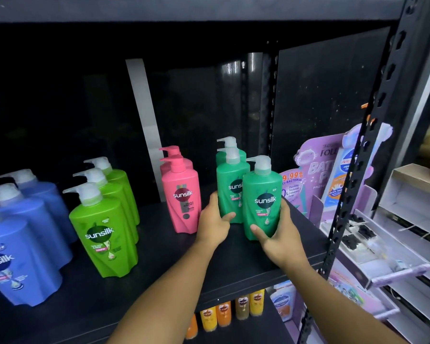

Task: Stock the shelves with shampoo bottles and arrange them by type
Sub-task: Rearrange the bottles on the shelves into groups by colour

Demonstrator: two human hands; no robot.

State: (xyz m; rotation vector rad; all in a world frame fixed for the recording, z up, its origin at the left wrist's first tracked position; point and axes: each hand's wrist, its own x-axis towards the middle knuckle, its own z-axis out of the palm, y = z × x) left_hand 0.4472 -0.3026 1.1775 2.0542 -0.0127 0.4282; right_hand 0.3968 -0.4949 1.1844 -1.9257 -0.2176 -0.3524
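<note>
Ideally, the right hand [281,238], grasping the near teal-green plastic pump bottle [262,202], aligns it with the farther bottle [231,189] the left hand [215,219] grips.

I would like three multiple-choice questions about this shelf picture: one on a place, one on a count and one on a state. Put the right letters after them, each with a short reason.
1. Where do the pink bottles stand?
A. on the floor
B. between the lime green row and the teal row
C. in a basket

2. How many bottles are in the lime green row?
A. two
B. three
C. five

3. What does the right hand do?
A. hangs idle
B. points upward
C. holds the front teal bottle

Answers:
1 B: lime green is on their left and teal on their right.
2 B: three stand one behind another.
3 C: its thumb and fingers curl round the bottle's lower part.
</note>
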